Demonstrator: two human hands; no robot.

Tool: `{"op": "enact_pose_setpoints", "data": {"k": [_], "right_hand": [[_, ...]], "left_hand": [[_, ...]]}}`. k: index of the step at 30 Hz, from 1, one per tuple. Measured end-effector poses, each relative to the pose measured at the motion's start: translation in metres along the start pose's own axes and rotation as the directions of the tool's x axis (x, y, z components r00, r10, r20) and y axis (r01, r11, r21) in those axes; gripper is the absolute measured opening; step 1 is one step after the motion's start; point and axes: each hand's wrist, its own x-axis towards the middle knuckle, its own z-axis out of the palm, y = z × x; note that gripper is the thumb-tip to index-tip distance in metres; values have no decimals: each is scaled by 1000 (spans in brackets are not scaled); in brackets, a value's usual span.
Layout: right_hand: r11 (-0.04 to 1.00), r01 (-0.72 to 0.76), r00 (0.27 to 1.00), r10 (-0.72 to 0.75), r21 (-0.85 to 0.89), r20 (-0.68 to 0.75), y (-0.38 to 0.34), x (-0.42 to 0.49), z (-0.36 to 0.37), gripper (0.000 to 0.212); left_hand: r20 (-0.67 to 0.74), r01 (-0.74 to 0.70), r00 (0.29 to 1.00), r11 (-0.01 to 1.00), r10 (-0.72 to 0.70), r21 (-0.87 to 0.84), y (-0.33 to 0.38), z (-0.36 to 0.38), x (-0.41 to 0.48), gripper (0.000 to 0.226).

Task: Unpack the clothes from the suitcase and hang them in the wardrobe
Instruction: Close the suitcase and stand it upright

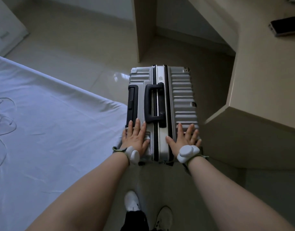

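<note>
Here, left hand point(135, 136) and right hand point(185, 139) flat, fingers spread, atop the closed suitcase point(182, 97), its inside hidden.

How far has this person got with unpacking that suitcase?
Nothing looks done yet: the silver suitcase stands shut on the floor beside the bed, and no clothes show. In hand: the left hand and right hand lie flat on its near end. Left to do: opening it, taking the clothes out and hanging them.
</note>
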Motion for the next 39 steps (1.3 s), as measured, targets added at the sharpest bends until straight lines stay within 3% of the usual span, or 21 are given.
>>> {"op": "enact_pose_setpoints", "data": {"k": [5,10,14,19,24,28,39], "right_hand": [[1000,11,1000,-11,-7,-23,-17,45,-26,78],[995,-80,962,93,59,-257,-56,84,-47,72],[962,-203,953,237,183,-187,-97,112,-50,78],[982,-143,976,160,120,-150,-100,183,-95,81],[996,-74,989,80,54,-123,-110,246,-147,81],[999,-23,993,26,31,-112,-133,290,-167,82],[974,201,979,-204,-103,-14,-212,386,-216,94]], "left_hand": [[-17,6,1000,1000,-6,-11,3,-23,47,70],[9,5,1000,998,-4,-55,5,-59,108,69],[14,-28,999,997,29,-74,9,-88,152,67],[-62,-162,984,986,164,44,-6,-129,210,63],[-107,-201,973,979,203,35,-4,-148,263,58],[-164,-165,973,986,164,10,-9,-165,302,55],[-147,30,988,994,-46,-104,-32,-222,363,62]]}}
